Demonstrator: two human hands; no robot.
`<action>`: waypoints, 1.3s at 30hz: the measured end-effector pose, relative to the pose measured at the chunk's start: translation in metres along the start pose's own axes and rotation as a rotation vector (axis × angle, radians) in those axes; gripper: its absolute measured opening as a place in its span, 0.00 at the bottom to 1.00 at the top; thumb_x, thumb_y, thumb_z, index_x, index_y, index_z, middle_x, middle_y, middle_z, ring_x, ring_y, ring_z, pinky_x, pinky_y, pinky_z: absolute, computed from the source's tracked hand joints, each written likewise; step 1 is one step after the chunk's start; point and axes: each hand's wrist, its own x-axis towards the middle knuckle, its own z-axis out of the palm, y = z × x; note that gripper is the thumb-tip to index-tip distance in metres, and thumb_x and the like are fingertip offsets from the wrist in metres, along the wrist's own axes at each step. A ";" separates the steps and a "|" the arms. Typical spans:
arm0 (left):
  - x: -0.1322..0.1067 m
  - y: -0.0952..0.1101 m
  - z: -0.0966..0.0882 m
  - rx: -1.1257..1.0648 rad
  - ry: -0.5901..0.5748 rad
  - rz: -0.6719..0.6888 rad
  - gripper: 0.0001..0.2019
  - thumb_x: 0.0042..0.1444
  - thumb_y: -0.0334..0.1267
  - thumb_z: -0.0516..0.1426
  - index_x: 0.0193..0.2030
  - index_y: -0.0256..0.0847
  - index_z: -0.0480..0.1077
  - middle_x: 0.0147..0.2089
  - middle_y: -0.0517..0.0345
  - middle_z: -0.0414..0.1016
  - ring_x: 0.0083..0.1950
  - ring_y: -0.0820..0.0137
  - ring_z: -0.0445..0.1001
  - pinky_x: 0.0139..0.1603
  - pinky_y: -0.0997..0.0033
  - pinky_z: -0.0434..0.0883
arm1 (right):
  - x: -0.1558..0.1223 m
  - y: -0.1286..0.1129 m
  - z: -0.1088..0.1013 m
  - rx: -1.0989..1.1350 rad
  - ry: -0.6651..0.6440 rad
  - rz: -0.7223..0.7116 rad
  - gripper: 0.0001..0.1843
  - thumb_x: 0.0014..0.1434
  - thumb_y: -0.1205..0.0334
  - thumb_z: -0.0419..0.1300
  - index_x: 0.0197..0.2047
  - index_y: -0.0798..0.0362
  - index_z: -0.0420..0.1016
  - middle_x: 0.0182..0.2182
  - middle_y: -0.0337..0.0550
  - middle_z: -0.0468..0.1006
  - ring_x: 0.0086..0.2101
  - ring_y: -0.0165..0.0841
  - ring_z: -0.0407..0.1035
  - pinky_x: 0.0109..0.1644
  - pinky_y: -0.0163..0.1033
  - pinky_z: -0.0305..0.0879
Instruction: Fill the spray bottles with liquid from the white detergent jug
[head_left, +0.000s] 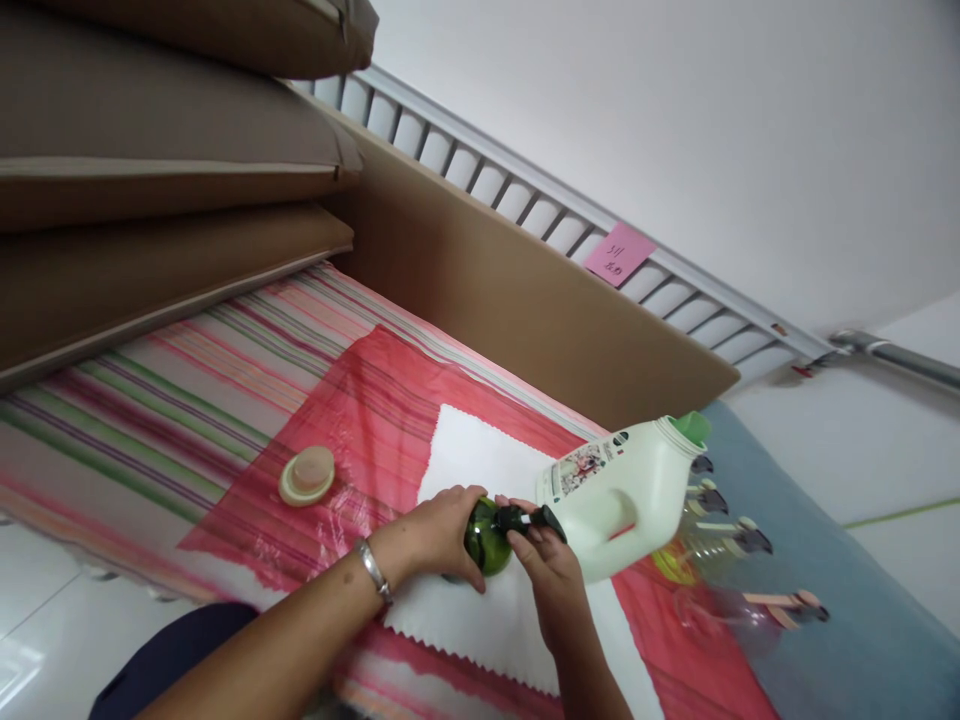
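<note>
Holds a green pump bottle (489, 545) in both hands, above the white zigzag-edged cloth (480, 450), at lower middle of the view. Clasps the rounded bottle body with the left hand (442, 530), curling fingers over the far side and bracing the thumb along the near side. Brings that forearm in long and slanting from lower left, wearing a silver bracelet (373, 570) at the wrist. Closes the right hand (553, 565) around the black pump head (541, 518), with thumb in front and fingers behind, on a shorter, steeper forearm rising from the bottom edge. Cannot tell about contact between bottle base and cloth. Has a pale green handled jug (637, 490) with a green top (694, 428) just beyond the right hand, and clear pump bottles (750, 612) farther right. Spreads out below all this a translucent red sheet (375, 400), bearing a round beige lid (307, 476) left of the cloth, over a striped bedcover (195, 390). Shows behind a brown board (487, 290), then a white radiator (480, 180) bearing a pink note (619, 253).
</note>
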 end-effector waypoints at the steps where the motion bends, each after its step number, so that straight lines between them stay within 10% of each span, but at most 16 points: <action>1: 0.000 -0.001 0.000 -0.002 0.003 0.001 0.42 0.26 0.44 0.70 0.53 0.44 0.61 0.51 0.52 0.68 0.50 0.56 0.69 0.49 0.61 0.68 | 0.001 0.001 -0.002 -0.028 0.001 -0.014 0.21 0.52 0.55 0.62 0.48 0.52 0.71 0.46 0.48 0.77 0.51 0.43 0.68 0.58 0.51 0.59; 22: 0.001 0.002 -0.001 -0.047 -0.006 0.019 0.44 0.25 0.39 0.70 0.54 0.45 0.61 0.52 0.53 0.68 0.51 0.57 0.68 0.51 0.61 0.67 | 0.002 -0.007 -0.009 -0.055 -0.130 -0.053 0.21 0.56 0.55 0.58 0.53 0.49 0.69 0.50 0.46 0.75 0.52 0.42 0.66 0.59 0.49 0.58; 33: 0.002 -0.005 0.003 -0.022 0.001 0.001 0.43 0.27 0.44 0.70 0.54 0.45 0.60 0.54 0.52 0.67 0.53 0.56 0.67 0.52 0.60 0.66 | 0.000 -0.002 0.004 -0.316 0.204 -0.046 0.21 0.48 0.51 0.62 0.44 0.52 0.70 0.42 0.49 0.77 0.45 0.47 0.69 0.52 0.54 0.63; 39: 0.003 -0.007 0.004 -0.019 0.003 0.007 0.44 0.26 0.44 0.70 0.54 0.45 0.60 0.53 0.52 0.67 0.52 0.57 0.68 0.50 0.61 0.68 | 0.000 -0.001 -0.002 -0.241 0.041 -0.099 0.26 0.54 0.50 0.57 0.54 0.51 0.65 0.52 0.50 0.72 0.52 0.43 0.65 0.57 0.50 0.60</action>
